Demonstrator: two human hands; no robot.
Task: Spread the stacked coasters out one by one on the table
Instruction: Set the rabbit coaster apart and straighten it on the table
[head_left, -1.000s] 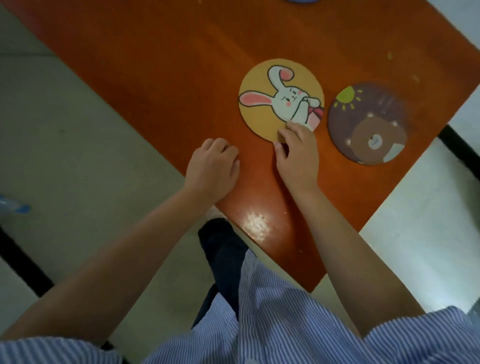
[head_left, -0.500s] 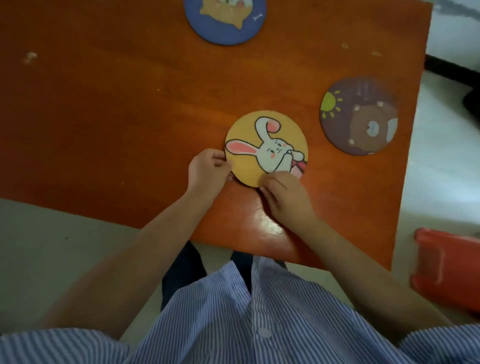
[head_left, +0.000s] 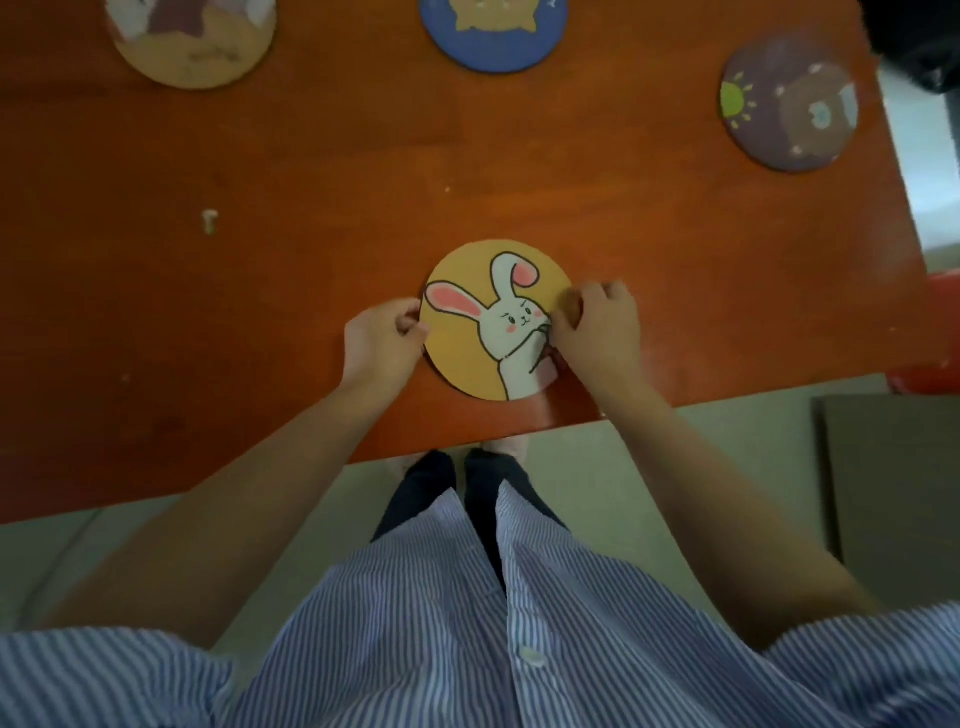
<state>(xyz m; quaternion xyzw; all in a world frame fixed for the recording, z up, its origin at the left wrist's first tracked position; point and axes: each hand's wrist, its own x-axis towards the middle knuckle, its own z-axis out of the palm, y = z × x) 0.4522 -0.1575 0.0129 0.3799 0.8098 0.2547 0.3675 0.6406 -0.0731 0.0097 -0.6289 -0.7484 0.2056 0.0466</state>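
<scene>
A round yellow coaster with a white rabbit (head_left: 480, 322) lies near the front edge of the orange-brown table (head_left: 311, 208). My left hand (head_left: 382, 340) pinches its left rim with curled fingers. My right hand (head_left: 595, 330) grips its right rim, thumb on top, and covers part of the rabbit. Whether more coasters lie under it I cannot tell. Three single coasters lie farther back: a tan one (head_left: 189, 41) at the far left, a blue one (head_left: 493, 31) in the middle, and a purple bear one (head_left: 789, 106) at the right.
A small pale chip (head_left: 209, 221) marks the tabletop left of centre. The table's front edge runs just below my hands, its right edge past the purple coaster. A red object (head_left: 935, 332) and a dark board (head_left: 893, 493) sit on the floor at the right.
The view swung so the table lies square, bringing the tan and blue coasters into sight. My left hand went from a fist on the table to the rabbit coaster's left rim; my right hand shifted to its right rim.
</scene>
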